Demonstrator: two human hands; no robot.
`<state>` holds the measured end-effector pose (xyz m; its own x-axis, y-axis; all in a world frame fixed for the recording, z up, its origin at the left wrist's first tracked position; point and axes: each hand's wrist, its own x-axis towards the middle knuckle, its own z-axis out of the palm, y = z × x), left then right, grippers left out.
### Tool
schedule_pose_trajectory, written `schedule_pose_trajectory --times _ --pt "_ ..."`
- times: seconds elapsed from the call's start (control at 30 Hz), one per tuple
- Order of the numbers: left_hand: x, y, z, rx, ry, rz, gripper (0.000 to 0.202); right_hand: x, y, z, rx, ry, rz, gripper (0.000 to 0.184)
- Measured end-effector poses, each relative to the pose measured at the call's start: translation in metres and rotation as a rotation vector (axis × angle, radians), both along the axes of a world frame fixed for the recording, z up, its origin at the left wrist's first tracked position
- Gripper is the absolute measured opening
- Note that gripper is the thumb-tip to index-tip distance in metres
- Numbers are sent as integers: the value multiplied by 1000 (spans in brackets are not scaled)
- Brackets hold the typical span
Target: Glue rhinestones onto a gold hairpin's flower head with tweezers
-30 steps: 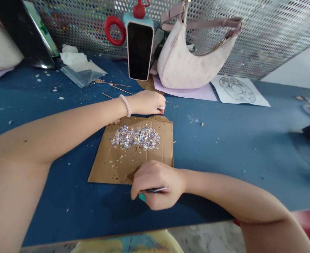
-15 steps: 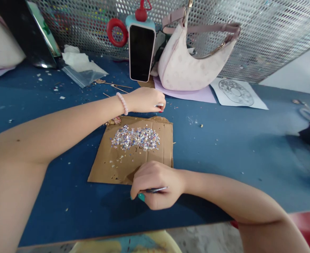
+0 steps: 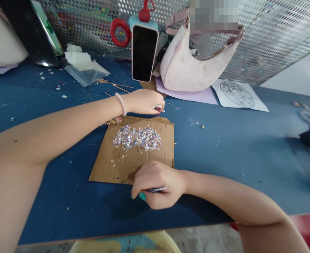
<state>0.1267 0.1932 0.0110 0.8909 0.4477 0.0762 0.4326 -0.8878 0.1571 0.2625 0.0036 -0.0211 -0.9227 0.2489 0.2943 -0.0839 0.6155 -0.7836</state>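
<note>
My right hand (image 3: 157, 184) is closed around slim metal tweezers (image 3: 157, 189) just over the front edge of a brown cardboard piece (image 3: 133, 167). Only part of the tweezers shows; the rest is hidden by the fingers. On the cardboard lies a heap of tiny white, blue and purple glittering chips (image 3: 137, 137). Behind the cardboard's far edge is my left hand (image 3: 145, 101), a pink bead bracelet at its wrist. Its fingers are curled and pinched together low over the blue table; a tiny pale bit shows by the fingertips, but what they hold is unclear.
A phone (image 3: 144, 52) leans upright against the perforated metal screen, beside a pale pink handbag (image 3: 197, 73) on lilac paper. A printed sheet (image 3: 238, 94) lies right of it. Plastic bag (image 3: 87, 75) with tissue, thin sticks and scattered chips lie at the back left.
A tiny pale bit now shows beside my left fingertips. Both hands stay nearly in place; the whole view has shifted slightly.
</note>
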Motion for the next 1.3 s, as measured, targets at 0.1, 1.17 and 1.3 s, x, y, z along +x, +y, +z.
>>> schedule_pose_trajectory --times 0.1,1.17,1.3 --pt "-1 0 -1 27 5 3 28 0 0 -1 -6 14 -6 25" --pt "-98 -171 10 -480 -407 246 17 -1 -9 22 -235 194 -211 12" --pt "-97 -173 8 -509 -463 211 12 1 -8 24 -223 204 -347 9"
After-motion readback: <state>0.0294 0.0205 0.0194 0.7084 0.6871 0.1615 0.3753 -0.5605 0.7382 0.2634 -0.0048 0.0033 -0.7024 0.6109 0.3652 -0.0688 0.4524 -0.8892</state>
